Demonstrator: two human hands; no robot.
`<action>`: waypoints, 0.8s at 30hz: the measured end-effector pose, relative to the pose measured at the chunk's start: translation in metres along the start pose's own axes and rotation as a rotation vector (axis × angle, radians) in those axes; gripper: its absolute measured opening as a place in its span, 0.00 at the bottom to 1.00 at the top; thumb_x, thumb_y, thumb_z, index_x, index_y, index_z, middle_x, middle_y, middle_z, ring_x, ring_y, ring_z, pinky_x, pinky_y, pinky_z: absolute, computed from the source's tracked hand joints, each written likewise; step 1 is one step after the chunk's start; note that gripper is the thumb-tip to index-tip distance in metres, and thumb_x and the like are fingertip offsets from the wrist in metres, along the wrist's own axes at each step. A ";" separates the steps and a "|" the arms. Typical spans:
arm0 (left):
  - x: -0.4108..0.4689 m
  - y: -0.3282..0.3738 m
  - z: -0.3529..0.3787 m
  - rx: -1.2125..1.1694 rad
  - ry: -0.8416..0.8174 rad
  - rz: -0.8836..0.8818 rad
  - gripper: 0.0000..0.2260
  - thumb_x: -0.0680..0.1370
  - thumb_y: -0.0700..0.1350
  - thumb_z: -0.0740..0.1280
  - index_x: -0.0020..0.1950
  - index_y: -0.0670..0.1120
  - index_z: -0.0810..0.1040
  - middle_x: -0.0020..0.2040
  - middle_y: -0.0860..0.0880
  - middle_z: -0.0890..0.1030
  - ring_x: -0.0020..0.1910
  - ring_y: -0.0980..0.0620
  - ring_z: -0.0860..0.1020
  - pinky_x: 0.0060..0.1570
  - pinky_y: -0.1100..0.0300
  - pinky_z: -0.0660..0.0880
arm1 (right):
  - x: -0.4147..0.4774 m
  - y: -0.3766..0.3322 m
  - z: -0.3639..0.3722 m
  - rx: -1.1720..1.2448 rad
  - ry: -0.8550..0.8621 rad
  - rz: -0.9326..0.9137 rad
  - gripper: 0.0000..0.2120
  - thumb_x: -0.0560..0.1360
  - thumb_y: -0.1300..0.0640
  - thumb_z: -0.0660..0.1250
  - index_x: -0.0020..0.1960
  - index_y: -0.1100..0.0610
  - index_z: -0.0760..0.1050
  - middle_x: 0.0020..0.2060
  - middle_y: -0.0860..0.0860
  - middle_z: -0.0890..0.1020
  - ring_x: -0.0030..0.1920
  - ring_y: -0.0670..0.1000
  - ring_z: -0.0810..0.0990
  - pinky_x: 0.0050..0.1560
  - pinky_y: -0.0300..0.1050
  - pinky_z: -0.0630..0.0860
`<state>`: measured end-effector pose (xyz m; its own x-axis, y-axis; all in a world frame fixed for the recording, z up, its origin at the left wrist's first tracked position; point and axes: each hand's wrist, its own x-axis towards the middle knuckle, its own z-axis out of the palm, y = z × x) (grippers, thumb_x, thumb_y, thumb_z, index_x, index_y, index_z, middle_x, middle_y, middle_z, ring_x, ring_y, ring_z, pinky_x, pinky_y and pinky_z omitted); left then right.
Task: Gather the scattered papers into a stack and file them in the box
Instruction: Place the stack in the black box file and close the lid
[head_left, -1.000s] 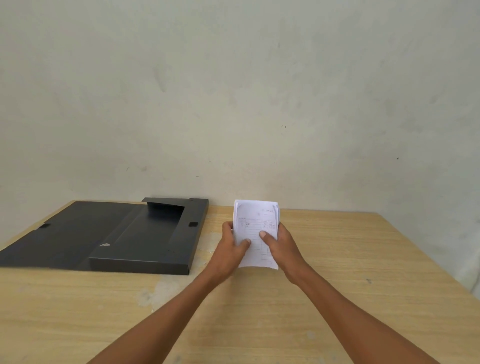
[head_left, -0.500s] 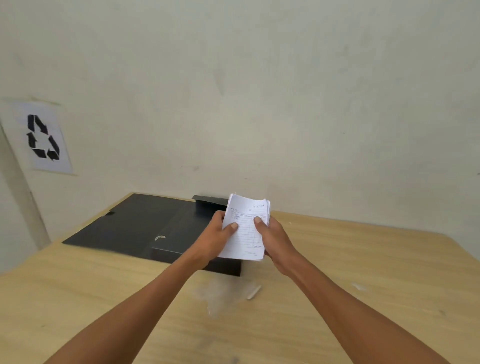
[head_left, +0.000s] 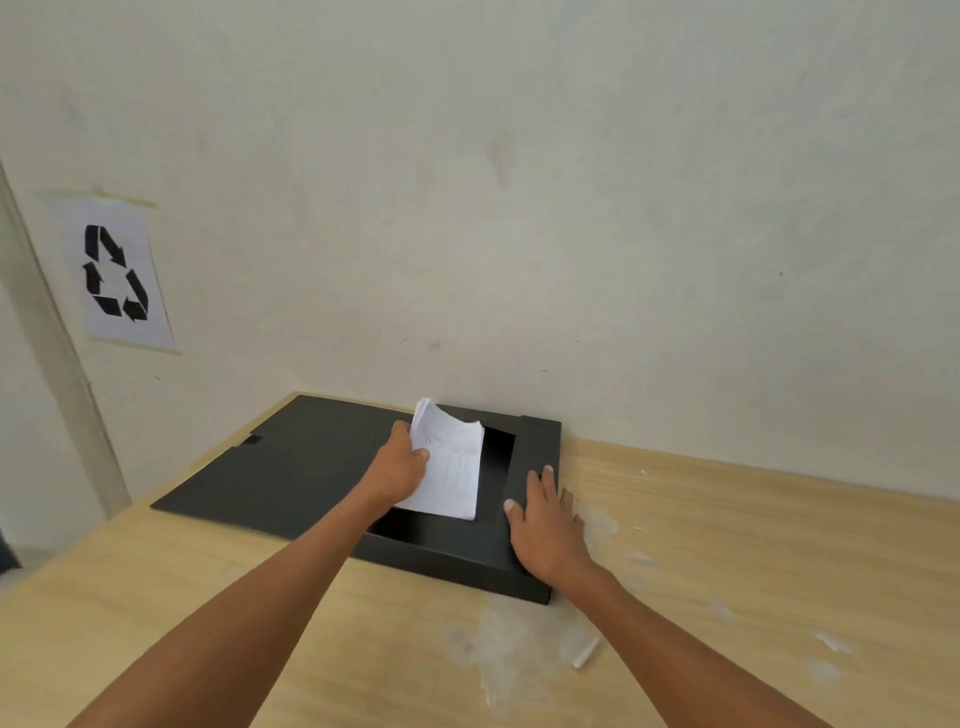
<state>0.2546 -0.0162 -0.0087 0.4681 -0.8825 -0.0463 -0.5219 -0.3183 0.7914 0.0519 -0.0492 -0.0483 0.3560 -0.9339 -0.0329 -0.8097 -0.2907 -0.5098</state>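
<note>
A black file box (head_left: 535, 457) lies open on the wooden table, its flat lid (head_left: 291, 467) folded out to the left. My left hand (head_left: 400, 467) grips a stack of white papers (head_left: 449, 467) by its left edge and holds it tilted over the box's open tray. The stack's lower edge hangs over the tray; I cannot tell whether it touches the bottom. My right hand (head_left: 545, 525) rests flat, fingers apart, on the box's right rim and holds nothing.
The wooden table (head_left: 753, 571) runs right and toward me, with pale scuffed patches (head_left: 519, 644) near the box's front corner. A wall stands right behind the box. A recycling sign (head_left: 114, 273) hangs on the wall at left.
Both hands carried the stack left to the box. My right hand let go of the papers and came down on the box's right rim. The view turned left.
</note>
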 end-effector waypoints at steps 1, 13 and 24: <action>0.005 -0.001 0.006 0.036 -0.022 -0.010 0.14 0.86 0.43 0.57 0.71 0.42 0.63 0.59 0.45 0.74 0.52 0.47 0.76 0.52 0.51 0.78 | -0.001 0.001 0.003 -0.027 0.004 0.004 0.29 0.85 0.46 0.48 0.82 0.54 0.44 0.81 0.52 0.41 0.80 0.62 0.42 0.78 0.62 0.47; 0.024 0.022 0.069 0.290 -0.155 -0.138 0.22 0.85 0.44 0.58 0.77 0.38 0.61 0.72 0.37 0.70 0.70 0.39 0.71 0.68 0.49 0.71 | 0.000 0.001 0.009 -0.228 0.064 -0.045 0.30 0.84 0.44 0.45 0.82 0.54 0.44 0.81 0.55 0.41 0.79 0.64 0.37 0.78 0.63 0.40; 0.021 0.023 0.072 0.415 -0.085 -0.150 0.22 0.86 0.51 0.56 0.76 0.42 0.63 0.77 0.37 0.61 0.76 0.38 0.62 0.73 0.46 0.63 | -0.003 -0.002 0.008 -0.290 0.066 -0.055 0.30 0.83 0.44 0.44 0.82 0.54 0.44 0.81 0.56 0.41 0.79 0.64 0.35 0.77 0.66 0.39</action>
<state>0.2008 -0.0671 -0.0354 0.5092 -0.8357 -0.2059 -0.7024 -0.5417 0.4618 0.0559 -0.0444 -0.0541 0.3798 -0.9238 0.0492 -0.8927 -0.3799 -0.2425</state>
